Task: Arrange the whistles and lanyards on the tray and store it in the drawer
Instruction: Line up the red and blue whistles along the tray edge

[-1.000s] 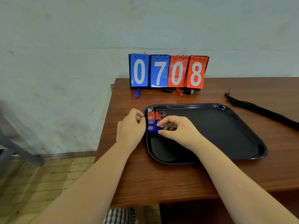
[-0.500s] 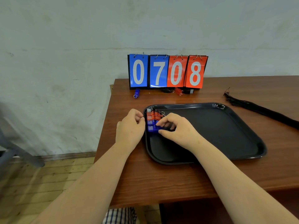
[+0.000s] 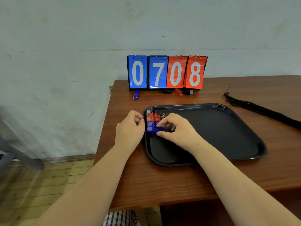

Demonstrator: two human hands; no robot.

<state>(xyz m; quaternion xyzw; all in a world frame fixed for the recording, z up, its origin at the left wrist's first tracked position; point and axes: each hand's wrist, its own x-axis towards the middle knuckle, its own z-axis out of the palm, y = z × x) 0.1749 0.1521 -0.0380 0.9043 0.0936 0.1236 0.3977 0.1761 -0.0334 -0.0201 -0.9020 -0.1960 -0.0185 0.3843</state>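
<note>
A black tray (image 3: 228, 131) lies on the brown table (image 3: 162, 180). In its far left corner several whistles sit in a column: a black one (image 3: 152, 111), red ones (image 3: 150, 117), then blue ones (image 3: 150, 126). My right hand (image 3: 175, 129) pinches the nearest blue whistle by its right end. My left hand (image 3: 130, 128) rests curled against the tray's left rim, touching the column. A blue whistle (image 3: 136, 94), a red whistle (image 3: 178, 91) and black whistles (image 3: 187, 92) lie under the scoreboard. A bundle of black lanyards (image 3: 260, 110) lies at the right.
A flip scoreboard (image 3: 166, 72) reading 0708 stands at the table's back edge against the wall. The table's left edge drops to a wooden floor (image 3: 32, 185). A grey chair leg (image 3: 14, 154) is at far left.
Both hands have stayed at the whistle column; my right fingers have shifted slightly on the nearest blue whistle. The view has dipped a little.
</note>
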